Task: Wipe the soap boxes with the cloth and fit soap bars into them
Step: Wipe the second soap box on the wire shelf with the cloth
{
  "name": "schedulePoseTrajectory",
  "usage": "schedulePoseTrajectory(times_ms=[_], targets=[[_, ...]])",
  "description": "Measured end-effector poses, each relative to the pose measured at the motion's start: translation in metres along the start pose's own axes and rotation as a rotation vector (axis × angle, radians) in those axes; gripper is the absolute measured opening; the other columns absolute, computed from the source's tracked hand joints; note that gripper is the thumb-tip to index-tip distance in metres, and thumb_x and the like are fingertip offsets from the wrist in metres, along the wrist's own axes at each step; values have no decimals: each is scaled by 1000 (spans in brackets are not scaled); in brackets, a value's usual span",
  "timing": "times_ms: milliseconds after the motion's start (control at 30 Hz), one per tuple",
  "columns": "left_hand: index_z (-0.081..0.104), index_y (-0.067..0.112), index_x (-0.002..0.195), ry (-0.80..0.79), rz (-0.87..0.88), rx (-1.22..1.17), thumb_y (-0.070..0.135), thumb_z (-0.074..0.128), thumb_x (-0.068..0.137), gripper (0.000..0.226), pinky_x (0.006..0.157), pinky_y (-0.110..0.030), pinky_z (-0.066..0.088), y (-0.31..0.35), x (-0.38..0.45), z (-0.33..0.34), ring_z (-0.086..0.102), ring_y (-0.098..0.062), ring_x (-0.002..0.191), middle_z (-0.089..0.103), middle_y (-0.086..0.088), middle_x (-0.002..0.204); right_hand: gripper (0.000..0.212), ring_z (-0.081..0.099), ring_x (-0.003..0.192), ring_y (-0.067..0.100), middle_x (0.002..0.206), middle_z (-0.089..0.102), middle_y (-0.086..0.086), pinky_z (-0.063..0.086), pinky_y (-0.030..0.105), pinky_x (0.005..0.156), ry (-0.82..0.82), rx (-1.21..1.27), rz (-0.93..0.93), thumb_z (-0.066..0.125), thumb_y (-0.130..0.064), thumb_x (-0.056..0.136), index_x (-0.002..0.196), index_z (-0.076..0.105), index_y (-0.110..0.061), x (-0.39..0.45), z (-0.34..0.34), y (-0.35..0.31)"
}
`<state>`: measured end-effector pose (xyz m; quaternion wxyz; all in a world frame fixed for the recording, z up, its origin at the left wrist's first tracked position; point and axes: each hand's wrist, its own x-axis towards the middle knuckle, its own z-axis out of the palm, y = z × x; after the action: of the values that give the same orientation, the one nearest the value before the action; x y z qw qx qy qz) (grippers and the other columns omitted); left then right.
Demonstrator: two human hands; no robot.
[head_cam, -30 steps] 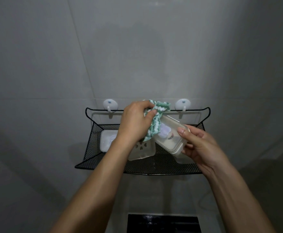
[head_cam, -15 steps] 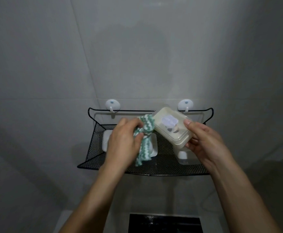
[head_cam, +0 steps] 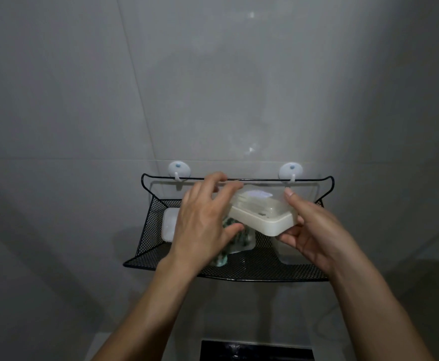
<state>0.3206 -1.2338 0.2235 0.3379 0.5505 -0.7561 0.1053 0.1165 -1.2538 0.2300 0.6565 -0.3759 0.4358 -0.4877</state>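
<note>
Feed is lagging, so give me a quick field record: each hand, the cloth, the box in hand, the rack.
left hand: open, fingers spread, reaching toward the held box
right hand: grips cream soap box from its right end, tilted above the rack
cloth: green and white, lying on the rack under the left hand
rack: black mesh, hung on two wall hooks; clear lid at its left

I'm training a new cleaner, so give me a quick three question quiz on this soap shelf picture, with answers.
1. True or false: the right hand holds a cream soap box above the black mesh shelf.
2. Where is the green and white cloth? A) hanging on a wall hook B) under the left hand, on the shelf C) draped over the right wrist
3. How many white wall hooks hold the shelf's top wire?

Key: 1 true; 2 B; 3 two.
</note>
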Motion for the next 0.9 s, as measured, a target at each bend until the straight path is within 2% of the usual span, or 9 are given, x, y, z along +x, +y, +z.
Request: schedulePoseTrajectory(times_ms=[133,233,300,367,500,600,700,800,900], targets=[[63,20,118,33,77,-38,36,74,74,47,94,-40,40,3,4,-1,51,-19,112,61,5,118,69,75,69,21,85,77,12,58,28,54,-22,-70,27,66,-64,65,107,68,-10,-2,2,-6],[69,24,112,-26,-131,-269,40,77,77,39,86,-26,44,2,9,-7,55,-7,102,67,14,106,71,68,59,15,73,72,5,55,26,52,-33,-180,0,63,-75,60,98,71,-16,-2,-5,-8],[72,26,106,-105,-314,-478,40,78,78,32,79,-15,48,0,14,-9,61,2,93,71,16,99,57,68,66,9,75,71,-2,55,25,60,-34,-239,-98,73,-66,57,92,78,-20,-2,-9,-5],[75,21,102,-204,-435,-688,34,77,82,24,76,-16,52,-2,18,-12,68,-2,86,75,7,92,46,72,81,7,87,76,-4,54,25,69,-47,-264,-182,80,-45,62,102,75,-23,-1,-8,1],[76,12,100,-363,-478,-923,27,72,88,20,77,-18,56,-1,19,-11,73,-11,87,78,1,92,43,73,101,23,110,76,6,60,31,78,-132,-240,-200,73,-2,83,124,63,-13,1,-1,6],[72,19,115,-459,-417,-851,38,68,90,32,86,-19,54,-8,18,-9,70,-4,97,76,6,103,43,73,100,27,110,76,7,60,40,80,-101,-255,-179,73,0,82,124,64,-10,0,-1,5],[55,33,135,-504,-276,-498,52,68,85,56,98,-26,47,-27,15,-11,59,0,114,64,12,127,40,75,95,26,106,77,5,60,38,69,-30,-246,-178,74,-2,82,119,66,-13,1,-6,4],[46,36,138,-604,-131,-17,45,78,74,72,99,-33,43,-37,9,-6,51,-12,120,54,9,133,39,75,93,24,104,77,5,58,36,65,25,-232,-187,75,-3,81,118,65,-14,1,-12,3],[39,34,142,-602,-153,35,30,82,70,84,91,-34,48,-32,3,9,52,-17,114,47,5,127,40,75,91,25,102,77,8,61,43,73,65,-227,-201,76,-3,81,118,64,-14,2,-15,2]])
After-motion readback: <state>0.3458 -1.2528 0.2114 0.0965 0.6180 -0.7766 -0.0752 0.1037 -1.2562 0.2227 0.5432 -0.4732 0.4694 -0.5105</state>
